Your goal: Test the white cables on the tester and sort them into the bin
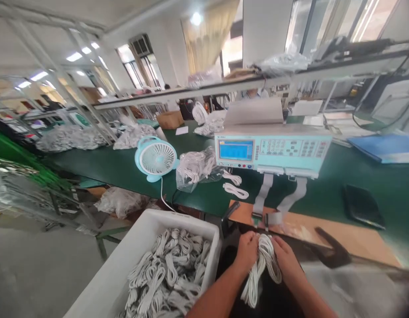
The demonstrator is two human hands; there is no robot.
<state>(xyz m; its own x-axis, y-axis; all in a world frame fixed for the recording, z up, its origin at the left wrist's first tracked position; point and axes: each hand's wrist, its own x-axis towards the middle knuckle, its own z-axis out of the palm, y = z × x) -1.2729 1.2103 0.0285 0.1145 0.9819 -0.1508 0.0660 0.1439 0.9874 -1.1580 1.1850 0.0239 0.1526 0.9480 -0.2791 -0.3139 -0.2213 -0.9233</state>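
A looped bundle of white cable (265, 252) hangs between my two hands, just in front of the bench edge. My left hand (248, 252) is closed on its left side, and my right hand (285, 257) grips the right side near the top. The cable ends and most fingertips are hidden. Right beyond my hands, a wooden board (310, 225) carries two small connectors on grey ribbon cables (292, 196). These run up to a light-blue tester (273, 150) with a lit screen.
A white bin (191, 218) full of cable bundles (171, 265) stands at my left. On the green bench (200, 201) are a blue fan (158, 159), a bag of cables (197, 165), two loose cable coils (235, 191), a dark phone-like object (362, 205) and a blue folder (386, 148). Black clamps hold the board.
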